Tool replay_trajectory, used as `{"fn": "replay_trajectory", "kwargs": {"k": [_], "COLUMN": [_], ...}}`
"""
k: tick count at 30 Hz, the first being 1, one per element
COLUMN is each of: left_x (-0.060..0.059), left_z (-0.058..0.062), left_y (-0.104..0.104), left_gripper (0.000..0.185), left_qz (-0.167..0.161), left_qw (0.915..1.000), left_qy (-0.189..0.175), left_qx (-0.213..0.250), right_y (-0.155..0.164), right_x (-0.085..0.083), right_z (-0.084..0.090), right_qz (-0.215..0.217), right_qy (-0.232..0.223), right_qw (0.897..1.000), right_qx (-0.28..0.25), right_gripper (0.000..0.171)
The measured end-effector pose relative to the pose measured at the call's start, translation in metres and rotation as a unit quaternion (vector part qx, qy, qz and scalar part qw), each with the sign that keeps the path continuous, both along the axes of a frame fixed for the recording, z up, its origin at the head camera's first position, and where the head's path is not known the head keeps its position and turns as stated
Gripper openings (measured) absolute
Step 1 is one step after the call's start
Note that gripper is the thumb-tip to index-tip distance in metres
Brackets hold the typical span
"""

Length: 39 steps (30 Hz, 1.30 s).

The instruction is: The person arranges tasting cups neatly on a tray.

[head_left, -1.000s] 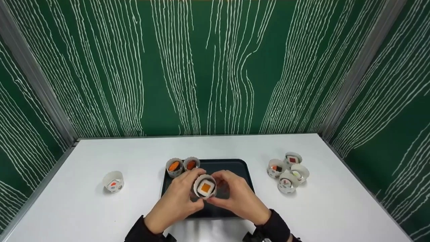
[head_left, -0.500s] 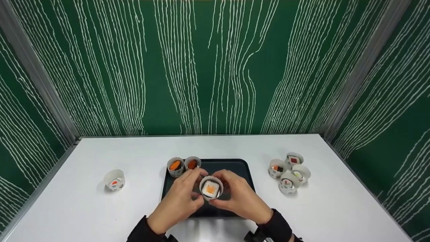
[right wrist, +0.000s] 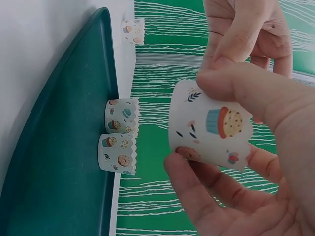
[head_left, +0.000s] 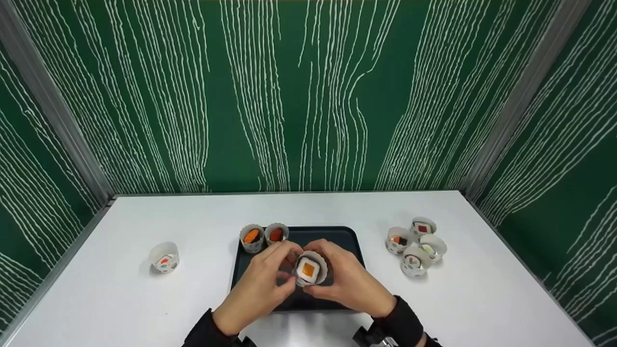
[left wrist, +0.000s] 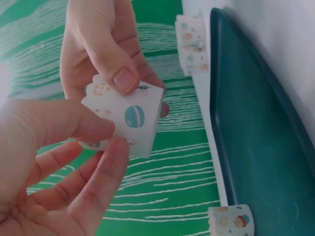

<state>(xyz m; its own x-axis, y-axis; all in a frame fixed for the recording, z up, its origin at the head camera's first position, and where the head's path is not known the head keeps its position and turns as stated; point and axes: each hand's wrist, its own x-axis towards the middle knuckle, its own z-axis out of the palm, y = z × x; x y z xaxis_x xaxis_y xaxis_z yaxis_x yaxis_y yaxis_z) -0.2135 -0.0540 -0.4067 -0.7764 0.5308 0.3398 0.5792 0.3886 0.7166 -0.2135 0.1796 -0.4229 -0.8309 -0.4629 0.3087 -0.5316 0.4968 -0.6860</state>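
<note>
Both hands hold a white paper baking cup with a scalloped rim (head_left: 320, 261) above the dark tray (head_left: 340, 236). In the cup lies a square sushi roll (head_left: 308, 270), white with an orange centre. My right hand (head_left: 348, 277) grips the cup from the right; in the right wrist view its thumb lies along the printed wall (right wrist: 194, 125). From the left, my left hand (head_left: 260, 277) reaches the same cup. In the left wrist view the left thumb and index tips meet the cup wall (left wrist: 142, 123).
Two cups, one with orange-topped sushi (head_left: 251, 236) and one with red-topped sushi (head_left: 276, 235), stand in the tray's back left corner. A single cup (head_left: 168, 249) stands left on the white table (head_left: 106, 289). Several filled cups (head_left: 414, 270) cluster at the right. Green panels (head_left: 308, 96) surround the table.
The held cup has shifted slightly right, toward the right hand, and has been tilted and turned between the fingers. Both hands stay over the tray; the other cups stand as before.
</note>
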Motion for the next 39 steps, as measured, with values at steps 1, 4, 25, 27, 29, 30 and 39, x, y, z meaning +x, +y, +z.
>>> {"fn": "replay_trajectory", "kwargs": {"k": [1,4,25,27,29,30,39], "left_x": [0.0,0.0,-0.005,-0.004,-0.004,-0.004,-0.004], "left_z": [0.0,0.002,0.049,0.052,0.053,0.054,0.055], "left_y": [0.0,-0.003,-0.064,-0.066,-0.067,-0.068,-0.071], "left_gripper": [0.038,0.036,0.045,0.045,0.044,0.044,0.047], "left_qz": [-0.001,-0.004,0.115,0.121,0.127,0.129,0.14], "left_qw": [1.0,1.0,0.99,0.9892,0.9884,0.988,0.987], "left_qy": [0.0,-0.005,0.067,0.066,0.067,0.067,0.064], "left_qx": [0.0,0.0,0.046,0.048,0.051,0.053,0.046], "right_y": [0.0,-0.001,0.003,0.004,0.003,0.003,-0.005], "right_x": [0.0,-0.001,-0.047,-0.054,-0.061,-0.064,-0.091], "right_z": [0.0,0.001,-0.01,-0.011,-0.013,-0.013,-0.018], "right_qz": [0.0,0.0,-0.03,-0.04,-0.051,-0.058,-0.099], "right_qy": [0.001,0.004,0.009,0.014,0.016,0.015,-0.014], "right_qw": [1.0,1.0,0.999,0.999,0.998,0.997,0.992], "right_qx": [0.002,0.002,0.02,0.028,0.037,0.044,0.075], "right_gripper": [0.058,0.057,0.05,0.05,0.05,0.05,0.051]}}
